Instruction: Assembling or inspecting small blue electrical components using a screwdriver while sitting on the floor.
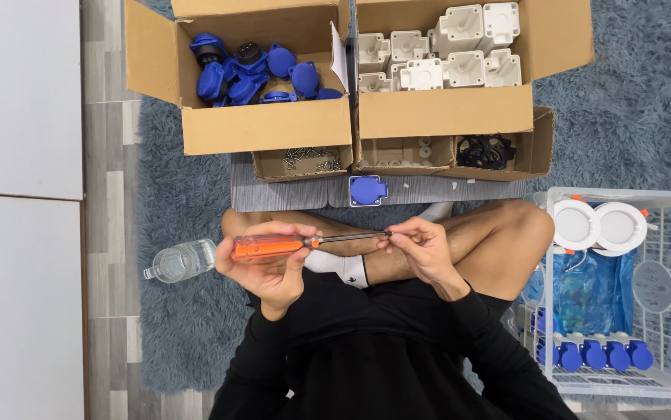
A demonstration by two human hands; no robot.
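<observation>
The person is sitting cross-legged on a shaggy blue-grey rug, holding a screwdriver level across the lap. The left hand is wrapping closed around the orange handle, and the right hand is pinching at the metal tip end with its fingertips; whether there's a tiny screw in that pinch, I can't tell, too small.

Handling-wise, I'd guess the screwdriver is light and totally stiff. The smooth plastic handle is the obvious place to grab; the thin shaft looks more slippery and gives little to hold, so fingertips only there.

Room for moving is pretty tight ahead. A grey mat is lying just past the knees with a blue socket cover sitting on it, and right behind that two small cardboard trays, one with screws, one with black rings. Behind those, a big box of blue parts and a box of white housings. A clear plastic bottle is lying just beside the left hand, and a white wire basket is hugging the right knee. Open space is mostly over the lap.
</observation>
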